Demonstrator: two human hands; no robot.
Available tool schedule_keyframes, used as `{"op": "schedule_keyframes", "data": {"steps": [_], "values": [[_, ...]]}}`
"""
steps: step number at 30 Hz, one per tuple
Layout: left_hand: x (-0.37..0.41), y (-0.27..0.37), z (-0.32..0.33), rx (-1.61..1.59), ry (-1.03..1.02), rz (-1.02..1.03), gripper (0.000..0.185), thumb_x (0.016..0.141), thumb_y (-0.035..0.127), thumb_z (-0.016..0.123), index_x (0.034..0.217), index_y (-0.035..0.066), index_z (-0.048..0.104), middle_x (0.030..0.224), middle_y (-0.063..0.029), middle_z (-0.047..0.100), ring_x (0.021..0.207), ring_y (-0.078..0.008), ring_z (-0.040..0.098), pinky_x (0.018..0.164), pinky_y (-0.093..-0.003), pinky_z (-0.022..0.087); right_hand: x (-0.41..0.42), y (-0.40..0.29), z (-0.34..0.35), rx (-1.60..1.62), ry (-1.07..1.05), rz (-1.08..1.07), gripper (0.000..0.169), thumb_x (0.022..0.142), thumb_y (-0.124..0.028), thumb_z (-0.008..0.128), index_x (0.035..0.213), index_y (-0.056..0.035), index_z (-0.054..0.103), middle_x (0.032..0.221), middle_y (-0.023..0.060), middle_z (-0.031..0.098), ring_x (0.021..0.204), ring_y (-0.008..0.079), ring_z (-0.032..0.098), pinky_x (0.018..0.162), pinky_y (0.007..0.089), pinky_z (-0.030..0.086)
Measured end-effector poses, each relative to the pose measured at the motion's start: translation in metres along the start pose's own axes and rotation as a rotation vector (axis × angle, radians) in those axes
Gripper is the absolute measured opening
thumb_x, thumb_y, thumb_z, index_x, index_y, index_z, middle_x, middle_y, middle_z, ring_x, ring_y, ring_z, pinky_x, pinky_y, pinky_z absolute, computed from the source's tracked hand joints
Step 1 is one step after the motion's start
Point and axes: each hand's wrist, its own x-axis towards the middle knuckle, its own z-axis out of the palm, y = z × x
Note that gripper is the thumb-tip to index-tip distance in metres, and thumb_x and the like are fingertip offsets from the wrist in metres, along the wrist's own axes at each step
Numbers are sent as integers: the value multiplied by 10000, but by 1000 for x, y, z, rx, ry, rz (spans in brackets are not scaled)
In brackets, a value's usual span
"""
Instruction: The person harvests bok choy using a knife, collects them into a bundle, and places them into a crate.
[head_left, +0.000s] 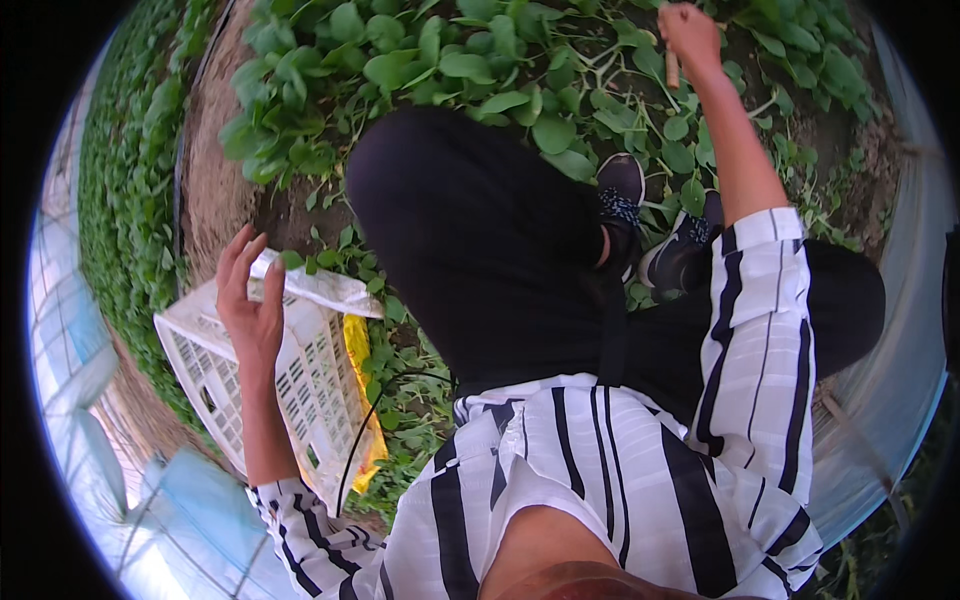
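My left hand (251, 304) is over a white plastic crate (315, 390) at the left, its fingers apart and nothing seen in them. A pale plastic sheet (322, 285) lies over the crate's far rim, beside the fingers. At the upper right, my right hand (690, 37) is closed around a wooden handle (672, 71). The working end of that tool cannot be made out. Below and left of this fist, leafy green plants (622, 112) lie loose and tangled, with pale stems showing. Denser broad-leaved plants (450, 52) stand in front of my knee.
My bent legs (480, 225) and dark shoes (622, 195) take up the middle. Yellow plastic (360, 405) lines the crate's near side, next to a thin black cord (360, 431). Plastic sheeting (892, 300) borders the right. A soil strip (214, 135) runs at left.
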Motion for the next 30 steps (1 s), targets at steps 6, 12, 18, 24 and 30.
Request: {"op": "schedule_keyframes", "data": {"steps": [6, 12, 18, 24, 30], "values": [[130, 103, 70, -174, -202, 270, 271, 785, 96, 663, 1042, 15, 633, 1138, -136, 605, 1104, -278, 538, 963, -350, 396, 2, 152, 0, -369, -6, 113, 373, 841, -388, 544, 994, -62, 639, 961, 193, 644, 880, 385, 608, 767, 505, 469], [218, 214, 168, -84, -308, 768, 233, 767, 72, 650, 994, 20, 631, 1060, -134, 621, 1007, -306, 568, 979, -414, 387, 12, 181, 19, -459, 19, 113, 372, 824, -393, 589, 1018, -77, 604, 980, 168, 598, 875, 369, 591, 742, 506, 467], [285, 274, 261, -3, -368, 954, 189, 741, 77, 640, 922, 21, 638, 960, -126, 620, 892, -312, 563, 875, -405, 418, 26, 178, 11, -453, 1, 78, 398, 798, -396, 647, 973, -44, 582, 818, 129, 612, 762, 289, 622, 655, 419, 477], [349, 299, 334, 112, -109, 1097, 88, 740, 114, 625, 806, 73, 666, 730, -62, 592, 777, -235, 570, 823, -378, 403, 24, 188, -6, 896, -74, 462, 271, 873, -239, 547, 1030, -17, 546, 726, 64, 604, 579, 132, 553, 529, 277, 449], [398, 313, 364, 456, 68, 1127, 296, 709, 162, 578, 984, 62, 620, 874, -98, 604, 979, -277, 514, 1047, -506, 258, 2, 164, 2, 1808, -293, 501, 326, 901, -232, 448, 1119, -4, 528, 886, 97, 597, 694, 156, 541, 614, 286, 434]]}}
